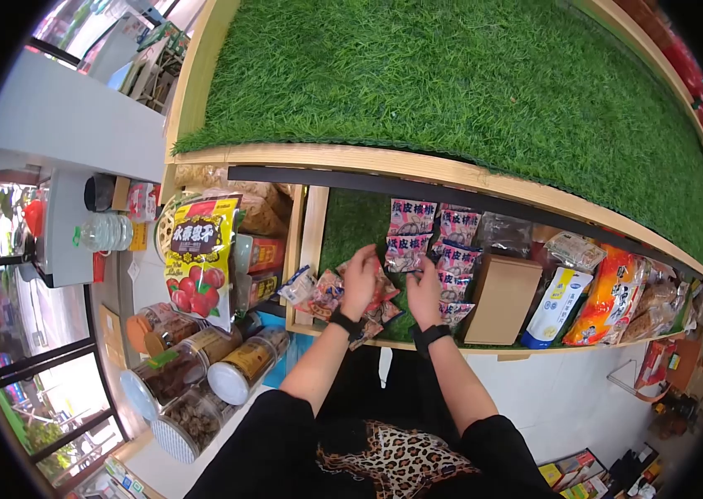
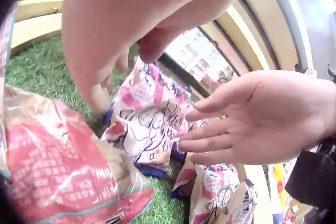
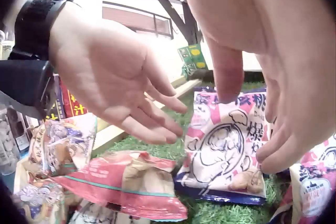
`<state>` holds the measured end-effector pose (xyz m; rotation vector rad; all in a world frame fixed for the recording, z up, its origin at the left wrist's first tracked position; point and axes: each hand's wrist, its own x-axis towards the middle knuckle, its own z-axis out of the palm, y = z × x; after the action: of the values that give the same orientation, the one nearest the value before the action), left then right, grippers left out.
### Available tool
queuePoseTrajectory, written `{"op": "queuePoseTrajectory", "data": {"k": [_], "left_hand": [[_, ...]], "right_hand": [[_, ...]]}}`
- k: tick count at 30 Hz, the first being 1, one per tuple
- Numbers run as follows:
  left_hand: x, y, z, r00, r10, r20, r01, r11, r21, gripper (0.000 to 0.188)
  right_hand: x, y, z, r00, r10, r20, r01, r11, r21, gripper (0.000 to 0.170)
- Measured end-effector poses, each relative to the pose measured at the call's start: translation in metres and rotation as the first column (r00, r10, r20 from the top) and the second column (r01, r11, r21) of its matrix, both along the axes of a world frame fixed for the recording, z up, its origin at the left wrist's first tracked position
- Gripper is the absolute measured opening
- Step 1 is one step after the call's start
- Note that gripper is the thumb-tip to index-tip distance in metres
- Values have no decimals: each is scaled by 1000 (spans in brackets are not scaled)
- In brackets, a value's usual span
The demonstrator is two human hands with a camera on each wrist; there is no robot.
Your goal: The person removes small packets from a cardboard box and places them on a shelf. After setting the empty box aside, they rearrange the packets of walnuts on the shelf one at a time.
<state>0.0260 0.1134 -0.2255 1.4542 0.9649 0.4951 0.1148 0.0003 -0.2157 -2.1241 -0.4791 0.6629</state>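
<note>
My left hand, right hand both released, palms inward, fingers loosely extended, near pink-and-white plastic packet.

Daylight glares through the windows on the left, washing out the panes, while the grass shelf is evenly lit. The head view bends strongly toward black, rounded edges; both wrist views look soft and hazy, with dark corners.
</note>
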Motion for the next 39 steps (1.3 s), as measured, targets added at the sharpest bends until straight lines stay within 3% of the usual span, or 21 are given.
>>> {"op": "queuePoseTrajectory", "data": {"k": [1, 5, 7, 8, 9, 12, 16, 18, 19, 20, 21, 22, 24, 26, 28, 30, 32, 34, 35, 38, 39], "left_hand": [[-11, 3, 13, 999, 38, 0, -38, 993, -109, 27], [-60, -4, 37, 975, 116, -192, -93, 987, 128, 24], [-79, -14, 50, 899, 122, -420, 149, 818, 556, 27], [-89, -19, 50, 898, 127, -421, 149, 814, 562, 27], [-99, -24, 49, 874, 95, -477, 223, 793, 566, 29], [-123, -37, 45, 836, 42, -547, 311, 785, 536, 33], [-131, -48, 52, 824, 12, -566, 362, 759, 542, 33], [-129, -49, 54, 905, -49, -423, 237, 883, 406, 31], [-124, -50, 54, 908, -44, -416, 231, 881, 413, 31], [-116, -51, 54, 979, 30, -200, 1, 988, 152, 28], [-110, -50, 54, 986, 168, -7, -167, 971, -169, 27], [-110, -46, 53, 986, 168, 4, -165, 972, -167, 27], [-109, -36, 61, 924, 308, 225, -23, 634, -773, 32], [-107, -39, 74, 894, 375, 246, -30, 599, -800, 17], [-110, -39, 86, 886, 412, 212, -73, 576, -814, 19], [-113, -39, 93, 881, 402, 250, -32, 579, -815, 26], [-113, -41, 104, 896, 330, 298, 8, 657, -754, 35], [-114, -43, 110, 913, 294, 281, -10, 708, -707, 43], [-114, -42, 114, 953, 149, 265, 59, 764, -642, 44], [-112, -43, 149, 965, -95, 243, 226, 767, -601, 46], [-110, -44, 158, 952, -167, 256, 286, 782, -553, 46]], "right_hand": [[-5, -3, 3, 1000, 2, -30, -3, 1000, -17, 46], [-24, -6, -3, 993, 106, -50, -109, 992, -60, 41], [-31, -1, -8, 986, 112, -127, -125, 987, -98, 44], [-35, 1, -12, 973, 110, -204, -141, 979, -144, 48], [-41, 3, -17, 967, 226, 115, -195, 954, -228, 56], [-53, 2, -15, 942, 284, 180, -204, 908, -366, 52], [-62, 5, -4, 939, 344, -15, -334, 900, -282, 39], [-74, 9, 15, 966, 240, 101, -246, 968, 57, 30], [-77, 9, 31, 929, 339, 148, -331, 941, -76, 22], [-81, 10, 46, 927, 340, 157, -332, 940, -75, 22], [-87, 10, 59, 863, 421, 278, -415, 906, -85, 21], [-92, 9, 69, 777, 490, 394, -491, 865, -106, 20], [-102, 3, 83, 771, 530, 353, -531, 841, -103, 23], [-106, -3, 93, 640, 550, 537, -638, 770, -28, 28], [-107, -12, 105, 667, 577, 472, -656, 754, 5, 30], [-106, -21, 113, 800, 424, 425, -538, 820, 194, 33], [-105, -30, 122, 820, 297, 489, -408, 903, 136, 41], [-97, -37, 128, 968, -24, 250, -47, 960, 275, 47], [-91, -39, 135, 996, -77, 49, 58, 949, 309, 52], [-68, -49, 121, 882, -24, -470, 271, 843, 465, 58], [-64, -53, 126, 889, -44, -456, 272, 852, 447, 58]]}}
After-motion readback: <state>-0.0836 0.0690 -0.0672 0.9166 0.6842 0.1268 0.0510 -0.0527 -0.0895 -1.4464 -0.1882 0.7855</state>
